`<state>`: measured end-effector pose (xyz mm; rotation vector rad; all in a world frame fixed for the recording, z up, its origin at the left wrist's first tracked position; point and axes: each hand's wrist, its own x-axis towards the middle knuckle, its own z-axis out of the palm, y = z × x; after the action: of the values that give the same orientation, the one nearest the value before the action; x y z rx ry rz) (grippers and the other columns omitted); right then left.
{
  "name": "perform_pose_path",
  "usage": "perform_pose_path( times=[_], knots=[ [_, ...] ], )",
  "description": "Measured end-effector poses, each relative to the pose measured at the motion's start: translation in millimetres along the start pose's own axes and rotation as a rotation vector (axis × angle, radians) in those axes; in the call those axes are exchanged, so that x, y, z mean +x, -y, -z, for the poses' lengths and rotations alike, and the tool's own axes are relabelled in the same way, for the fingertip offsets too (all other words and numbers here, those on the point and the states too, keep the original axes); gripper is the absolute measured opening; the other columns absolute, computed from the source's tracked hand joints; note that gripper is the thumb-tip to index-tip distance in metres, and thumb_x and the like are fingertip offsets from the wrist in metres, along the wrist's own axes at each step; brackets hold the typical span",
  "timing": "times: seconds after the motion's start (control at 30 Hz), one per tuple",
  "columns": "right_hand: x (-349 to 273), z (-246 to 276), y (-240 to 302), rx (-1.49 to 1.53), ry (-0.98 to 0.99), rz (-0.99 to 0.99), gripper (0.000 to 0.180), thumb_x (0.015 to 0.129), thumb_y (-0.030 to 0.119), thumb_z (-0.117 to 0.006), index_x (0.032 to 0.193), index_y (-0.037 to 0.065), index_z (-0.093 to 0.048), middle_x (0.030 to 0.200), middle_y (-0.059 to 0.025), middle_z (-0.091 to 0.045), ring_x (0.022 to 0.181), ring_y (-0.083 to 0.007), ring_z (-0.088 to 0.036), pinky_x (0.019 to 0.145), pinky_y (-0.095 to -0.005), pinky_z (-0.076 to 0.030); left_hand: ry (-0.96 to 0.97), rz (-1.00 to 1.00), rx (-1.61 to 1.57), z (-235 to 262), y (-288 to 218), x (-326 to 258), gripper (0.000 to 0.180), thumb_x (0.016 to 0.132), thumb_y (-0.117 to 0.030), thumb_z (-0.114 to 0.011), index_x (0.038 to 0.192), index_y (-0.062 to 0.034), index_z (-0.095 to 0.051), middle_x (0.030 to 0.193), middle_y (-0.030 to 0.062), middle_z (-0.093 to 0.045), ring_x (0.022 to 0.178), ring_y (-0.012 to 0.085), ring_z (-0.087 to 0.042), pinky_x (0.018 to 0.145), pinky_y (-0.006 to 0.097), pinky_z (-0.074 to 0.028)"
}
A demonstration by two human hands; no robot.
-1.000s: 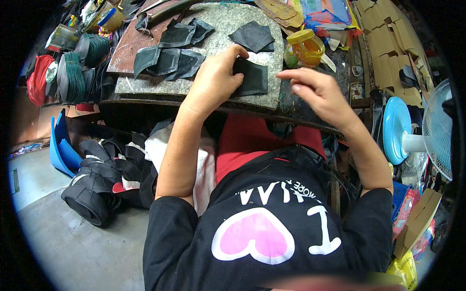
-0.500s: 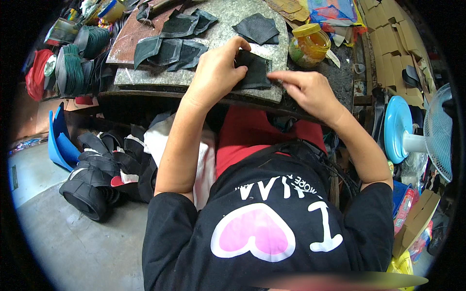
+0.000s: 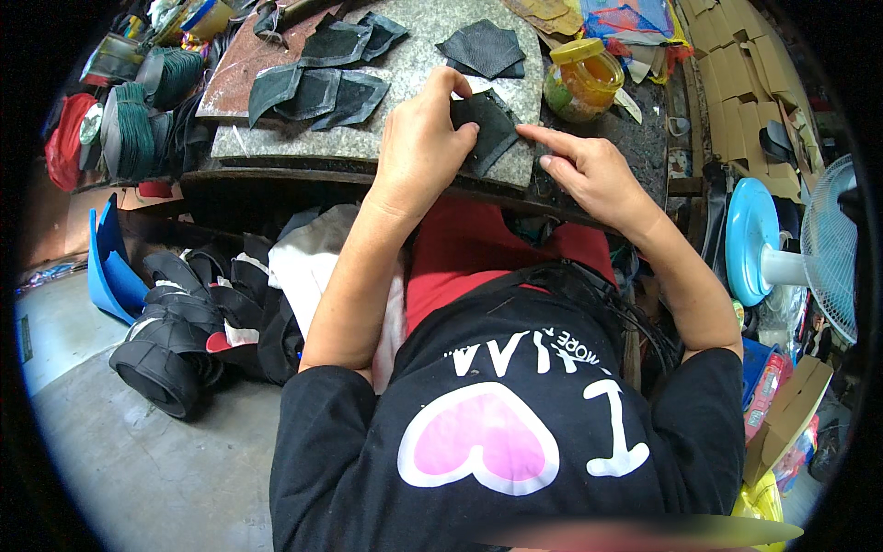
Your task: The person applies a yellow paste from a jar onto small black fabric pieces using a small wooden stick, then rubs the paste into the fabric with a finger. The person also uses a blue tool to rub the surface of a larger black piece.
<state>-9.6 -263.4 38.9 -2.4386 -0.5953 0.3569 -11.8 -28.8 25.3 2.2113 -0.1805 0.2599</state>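
Observation:
A dark green-black leather piece (image 3: 487, 129) lies near the front edge of a grey stone slab (image 3: 423, 120), turned so one corner points right. My left hand (image 3: 425, 133) grips its left side, thumb resting on top and index finger curled around the far edge. My right hand (image 3: 589, 175) has its index finger stretched out at the piece's right corner, the thumb held apart and the other fingers curled in. Beyond it sits a small stack of similar pieces (image 3: 483, 48). To the left, several more pieces (image 3: 317, 92) overlap in two rows.
A yellow-lidded jar (image 3: 582, 83) stands right of the slab. Spools of dark green cord (image 3: 135, 133) and a red bag are at far left. Black curved parts (image 3: 179, 340) are piled on the floor beside a blue plastic item. A blue-based fan (image 3: 759, 244) and cardboard boxes (image 3: 740, 83) line the right.
The leather piece has turned on the slab, from edges roughly square to me to a corner pointing right. Both hands stay at it; my right thumb has spread from the index finger.

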Motion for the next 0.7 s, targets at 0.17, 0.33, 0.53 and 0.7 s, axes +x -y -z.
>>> perform_pose_path(
  times=[0.17,0.33,0.53,0.7],
  knots=[
    [-7,-15,14,-0.168,-0.131,0.206,0.042,0.092,0.013,-0.062,0.135,0.013,-0.064,0.096,-0.0149,-0.074,0.081,-0.0313,-0.073,0.071,-0.0379,-0.058,-0.005,-0.003,-0.002,2,2,0,0.036,0.076,-0.004,-0.076,0.108,-0.0024,-0.058,0.080,0.0095,-0.060,0.069,0.0181,-0.056,0.068,0.032,-0.050],
    [-14,-31,31,-0.415,-0.225,0.404,0.043,0.083,0.013,-0.069,0.126,0.012,-0.067,0.077,-0.0074,-0.068,0.065,-0.0258,-0.069,0.059,-0.0367,-0.057,-0.019,-0.021,-0.002,3,1,0,0.036,0.076,-0.004,-0.078,0.106,-0.0021,-0.058,0.079,0.0083,-0.058,0.069,0.0165,-0.054,0.067,0.031,-0.049],
    [-18,-29,44,-0.325,-0.081,0.518,0.034,0.083,0.016,-0.071,0.116,0.012,-0.071,0.078,-0.0075,-0.068,0.066,-0.0254,-0.069,0.060,-0.0364,-0.056,0.004,0.049,-0.020,3,-1,-1,0.036,0.076,-0.004,-0.077,0.107,-0.0012,-0.058,0.078,0.0079,-0.057,0.070,0.0153,-0.053,0.068,0.030,-0.049],
    [-4,-11,29,-0.327,-0.303,0.356,0.031,0.091,0.031,-0.067,0.115,0.012,-0.070,0.084,-0.0099,-0.072,0.070,-0.0287,-0.072,0.060,-0.0395,-0.057,-0.012,0.017,-0.026,3,0,0,0.037,0.077,-0.006,-0.076,0.108,-0.0035,-0.058,0.080,0.0167,-0.064,0.078,0.0316,-0.064,0.073,0.040,-0.052]
  ],
)
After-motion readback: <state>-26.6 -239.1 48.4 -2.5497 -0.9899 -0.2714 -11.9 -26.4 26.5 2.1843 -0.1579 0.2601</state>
